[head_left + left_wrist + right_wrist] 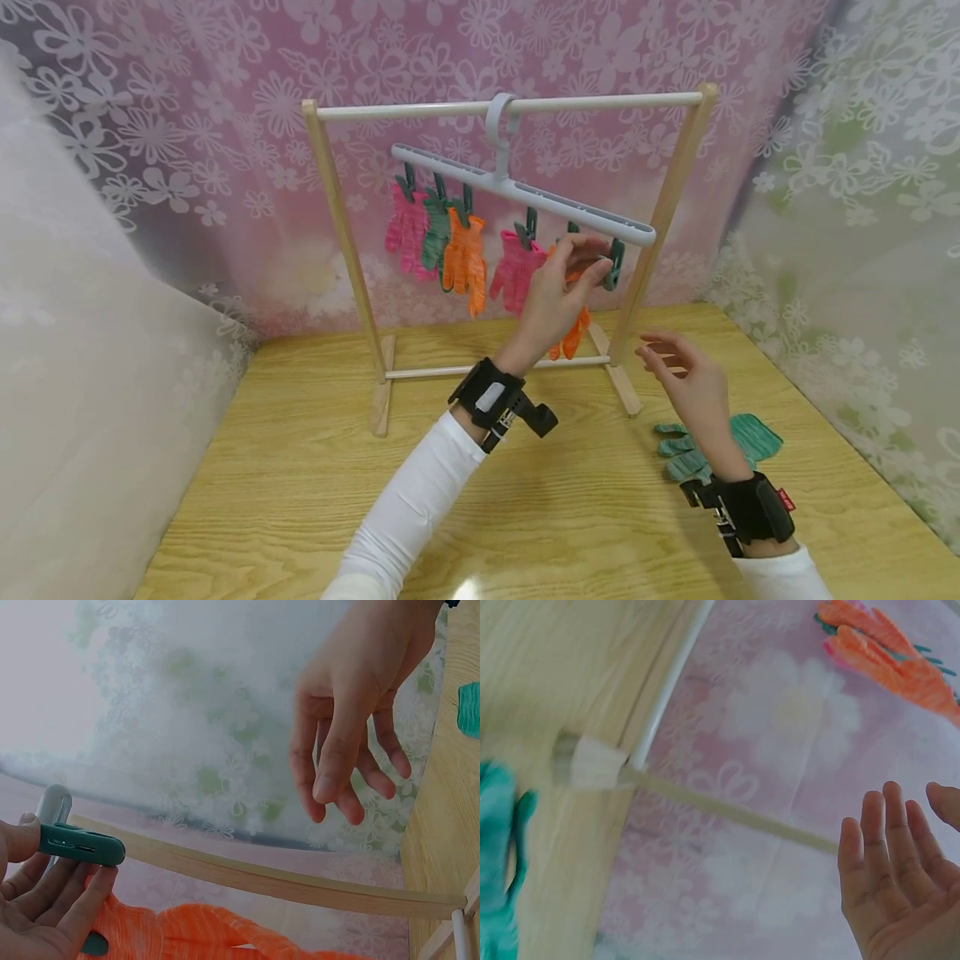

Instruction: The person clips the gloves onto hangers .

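Note:
My left hand is raised at the right end of a light grey hanger. Its thumb and fingers pinch a dark green clothespin, which holds no glove; the left wrist view shows the clothespin between thumb and fingertips. Partly hidden behind this hand, an orange glove hangs from the neighbouring clip. My right hand hovers with loosely bent fingers and holds nothing. Below it on the table lies a green glove, partly covered by the forearm.
The hanger hooks over the top rod of a wooden rack. Farther left on it hang a pink glove, another orange glove, a green glove and a pink one. The rack's right foot stands near my right hand.

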### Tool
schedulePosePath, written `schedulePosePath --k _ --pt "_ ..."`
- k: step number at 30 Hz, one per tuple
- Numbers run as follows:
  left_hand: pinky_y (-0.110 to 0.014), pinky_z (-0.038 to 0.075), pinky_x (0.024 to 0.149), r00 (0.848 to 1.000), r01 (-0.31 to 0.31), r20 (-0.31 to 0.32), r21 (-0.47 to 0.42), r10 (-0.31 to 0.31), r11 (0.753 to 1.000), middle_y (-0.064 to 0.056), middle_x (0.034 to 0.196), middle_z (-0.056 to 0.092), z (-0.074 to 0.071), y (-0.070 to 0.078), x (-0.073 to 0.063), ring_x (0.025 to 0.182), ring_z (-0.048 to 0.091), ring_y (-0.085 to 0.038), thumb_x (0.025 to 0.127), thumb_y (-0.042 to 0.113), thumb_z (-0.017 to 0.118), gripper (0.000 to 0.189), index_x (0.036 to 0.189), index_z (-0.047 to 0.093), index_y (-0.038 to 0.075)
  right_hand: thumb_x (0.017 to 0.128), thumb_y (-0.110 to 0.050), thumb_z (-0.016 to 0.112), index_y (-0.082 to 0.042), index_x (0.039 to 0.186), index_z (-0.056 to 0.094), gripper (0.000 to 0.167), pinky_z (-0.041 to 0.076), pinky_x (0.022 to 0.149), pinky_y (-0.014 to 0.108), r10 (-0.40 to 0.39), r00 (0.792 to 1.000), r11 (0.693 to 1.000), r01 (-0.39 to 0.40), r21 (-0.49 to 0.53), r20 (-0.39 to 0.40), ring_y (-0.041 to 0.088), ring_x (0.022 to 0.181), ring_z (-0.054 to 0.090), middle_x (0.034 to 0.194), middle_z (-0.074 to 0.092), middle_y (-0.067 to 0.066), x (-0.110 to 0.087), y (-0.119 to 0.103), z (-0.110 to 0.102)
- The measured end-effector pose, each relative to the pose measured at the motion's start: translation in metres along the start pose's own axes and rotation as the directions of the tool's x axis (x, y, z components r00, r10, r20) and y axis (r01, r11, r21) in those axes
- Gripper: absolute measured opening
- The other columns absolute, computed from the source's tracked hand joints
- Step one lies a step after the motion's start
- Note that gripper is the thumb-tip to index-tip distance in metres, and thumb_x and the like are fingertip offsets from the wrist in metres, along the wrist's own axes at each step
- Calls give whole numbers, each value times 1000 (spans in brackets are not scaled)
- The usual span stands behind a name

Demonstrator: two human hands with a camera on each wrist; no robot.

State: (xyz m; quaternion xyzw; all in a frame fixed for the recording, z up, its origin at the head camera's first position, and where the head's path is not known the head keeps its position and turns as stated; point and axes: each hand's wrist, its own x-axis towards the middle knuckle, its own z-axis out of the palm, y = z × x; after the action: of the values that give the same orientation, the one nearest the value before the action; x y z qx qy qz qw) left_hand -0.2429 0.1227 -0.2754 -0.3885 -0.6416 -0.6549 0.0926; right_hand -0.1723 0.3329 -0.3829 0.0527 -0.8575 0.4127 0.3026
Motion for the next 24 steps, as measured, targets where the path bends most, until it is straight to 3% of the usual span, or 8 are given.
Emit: schedulePosePath --k 9,11,13,17,20,24 --pt "-20 50 100 999 23 27 78 -25 997 -16 142 58 -1 1 -2 124 61 -23 104 10 57 41 143 52 -1 98 -20 70 -6 124 70 29 42 69 -1 28 997 985 -17 -170 65 -23 82 48 111 72 19 -16 16 -24" --pt "-20 50 100 999 25 25 95 -27 995 -16 142 58 -2 0 -2 124 61 -23 104 10 58 42 143 52 -2 97 -20 71 -6 122 71 29 43 68 0 35 996 979 -18 -204 78 -15 80 56 111 73 18 -19 22 -28" --pt "-20 50 100 999 25 24 102 -27 994 -17 142 58 -3 -2 -3 125 61 -24 104 10 58 42 144 52 -2 97 -22 72 -5 121 72 29 46 66 3 45 995 968 -20 -249 95 2 81 66 111 73 19 -22 29 -33" --pt "-20 49 101 999 20 29 94 -23 995 -17 141 58 -3 -3 -3 126 60 -25 103 9 59 42 144 52 -2 97 -25 71 -1 122 71 34 51 56 21 82 985 937 -25 -348 149 38 86 69 112 70 24 -31 42 -42" --pt "-20 49 100 999 16 33 88 -19 996 -17 140 58 -3 -4 -3 125 60 -25 103 8 58 42 143 52 -3 97 -25 72 3 122 69 38 47 51 30 118 972 912 -25 -410 203 43 86 68 114 67 29 -38 51 -48" --pt "-19 50 100 999 14 29 91 -17 996 -17 139 59 -3 -6 -3 125 60 -25 103 8 59 41 142 52 -2 95 -23 73 5 124 66 41 41 47 29 172 950 883 -30 -469 262 44 86 66 119 62 34 -46 61 -55"
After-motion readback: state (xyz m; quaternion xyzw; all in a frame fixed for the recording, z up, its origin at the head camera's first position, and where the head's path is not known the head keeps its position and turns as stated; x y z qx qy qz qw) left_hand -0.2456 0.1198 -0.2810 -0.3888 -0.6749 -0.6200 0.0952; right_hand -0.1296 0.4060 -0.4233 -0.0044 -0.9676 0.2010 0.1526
